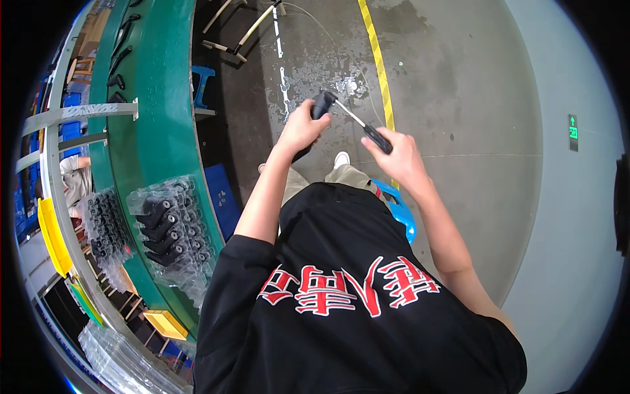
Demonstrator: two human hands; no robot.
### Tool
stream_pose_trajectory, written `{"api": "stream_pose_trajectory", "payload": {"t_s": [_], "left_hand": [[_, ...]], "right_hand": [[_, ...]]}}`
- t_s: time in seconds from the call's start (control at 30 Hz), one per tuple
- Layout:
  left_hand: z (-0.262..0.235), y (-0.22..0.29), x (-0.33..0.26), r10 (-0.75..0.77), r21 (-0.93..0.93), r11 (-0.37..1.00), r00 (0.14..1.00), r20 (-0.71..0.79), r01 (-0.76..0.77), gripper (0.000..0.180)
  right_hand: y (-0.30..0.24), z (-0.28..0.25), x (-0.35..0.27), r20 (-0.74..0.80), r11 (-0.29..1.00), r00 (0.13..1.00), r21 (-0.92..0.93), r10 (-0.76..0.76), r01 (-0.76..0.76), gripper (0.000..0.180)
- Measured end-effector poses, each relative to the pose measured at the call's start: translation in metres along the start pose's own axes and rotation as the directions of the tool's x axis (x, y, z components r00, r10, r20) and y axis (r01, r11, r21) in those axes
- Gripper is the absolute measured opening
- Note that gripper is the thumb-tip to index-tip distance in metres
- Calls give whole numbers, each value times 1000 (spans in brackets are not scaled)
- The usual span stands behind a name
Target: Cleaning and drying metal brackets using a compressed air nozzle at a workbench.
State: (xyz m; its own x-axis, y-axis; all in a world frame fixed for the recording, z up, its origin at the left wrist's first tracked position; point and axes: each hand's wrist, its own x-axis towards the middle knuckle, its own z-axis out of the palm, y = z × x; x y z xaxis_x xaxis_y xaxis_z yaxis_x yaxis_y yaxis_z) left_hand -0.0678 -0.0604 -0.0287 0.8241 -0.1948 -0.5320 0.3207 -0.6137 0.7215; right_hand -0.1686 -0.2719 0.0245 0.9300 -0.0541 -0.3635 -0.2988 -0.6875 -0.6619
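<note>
My left hand (302, 129) is closed round a black curved part (322, 104), with its thick end showing above the fingers. The rest of that part is mostly hidden by the hand. In my right hand (402, 159) is a screwdriver (377, 138) with a black handle and a thin metal shaft. The shaft points up and left, and its tip is at the thick end of the part; whether it sits in a hole or only touches cannot be told. Both hands are held in front of my body, above the floor.
To my left runs a green workbench (154, 144). A clear plastic tray (190, 230) with several black parts lies on it, and more black parts (120, 59) lie farther up. A yellow bin (165, 324) stands near the bench's lower end. A blue stool (398, 213) is by my right side.
</note>
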Motion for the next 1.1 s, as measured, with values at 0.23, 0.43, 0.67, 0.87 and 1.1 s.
{"api": "stream_pose_trajectory", "payload": {"t_s": [0.23,0.43,0.67,0.87,1.1], "left_hand": [[-5,-26,6,179,476,879,946,-269,-31,34],[-20,-41,4,351,535,818,920,-172,-212,37],[-43,-54,-9,470,557,752,879,-79,-352,42],[-42,-61,-22,461,205,883,861,-213,-422,30],[-89,-69,-18,-54,-990,60,990,-130,-127,22]], "right_hand": [[-4,4,-29,70,994,997,95,43,-50,26],[-1,10,-14,118,993,989,72,87,-96,27],[-5,11,4,208,996,978,88,-7,-12,29],[2,24,28,258,999,966,40,20,-31,29],[-41,72,42,294,847,911,523,-288,99,32]]}}
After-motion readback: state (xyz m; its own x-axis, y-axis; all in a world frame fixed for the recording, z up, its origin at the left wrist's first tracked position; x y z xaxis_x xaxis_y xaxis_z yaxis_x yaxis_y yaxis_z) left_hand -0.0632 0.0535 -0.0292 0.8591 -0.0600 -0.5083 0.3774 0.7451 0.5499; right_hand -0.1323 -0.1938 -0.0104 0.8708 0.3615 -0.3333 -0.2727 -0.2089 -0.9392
